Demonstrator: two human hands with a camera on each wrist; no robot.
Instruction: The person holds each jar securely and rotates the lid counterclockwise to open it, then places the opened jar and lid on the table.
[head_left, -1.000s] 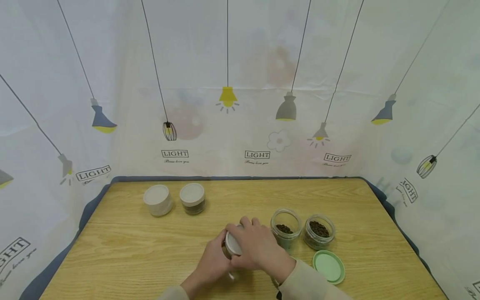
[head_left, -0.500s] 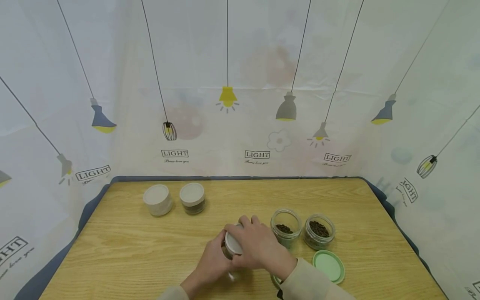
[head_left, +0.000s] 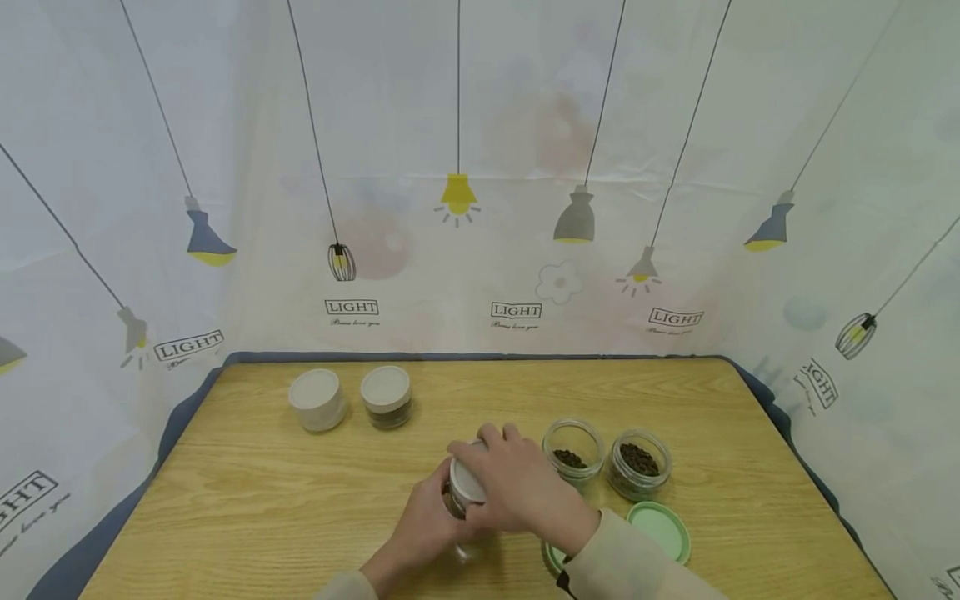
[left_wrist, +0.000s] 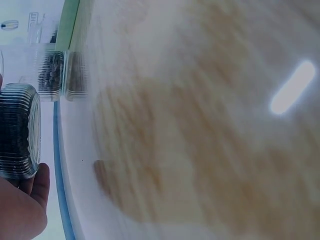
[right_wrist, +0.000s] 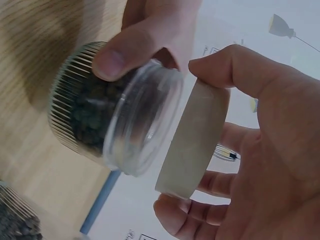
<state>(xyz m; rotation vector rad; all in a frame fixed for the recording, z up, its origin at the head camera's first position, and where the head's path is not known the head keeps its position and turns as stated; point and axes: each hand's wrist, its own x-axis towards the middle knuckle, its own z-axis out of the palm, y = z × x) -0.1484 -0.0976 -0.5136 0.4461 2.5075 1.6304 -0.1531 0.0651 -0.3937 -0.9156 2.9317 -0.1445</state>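
My left hand [head_left: 423, 521] grips a ribbed clear jar [right_wrist: 92, 110] with dark, grainy contents, held tilted above the table. My right hand [head_left: 517, 483] holds a white lid [right_wrist: 197, 140] by its edge with thumb and fingers. In the right wrist view a gap shows between the lid and the jar's threaded mouth, and the left thumb [right_wrist: 112, 62] lies along the jar's side. The jar's ribbed body [left_wrist: 17, 132] also appears at the left edge of the left wrist view. From the head, the hands cover most of the jar.
Two open jars [head_left: 573, 454] [head_left: 639, 462] with dark brown bits stand to the right. A green lid [head_left: 660, 532] lies before them, another [head_left: 553, 558] partly under the right sleeve. Two white-lidded jars [head_left: 317, 402] [head_left: 387, 398] stand at the back left of the wooden table [head_left: 262, 500].
My right hand has shifted slightly up and to the right with the white lid. The left hand and its jar stay almost in place. The other jars have not moved.
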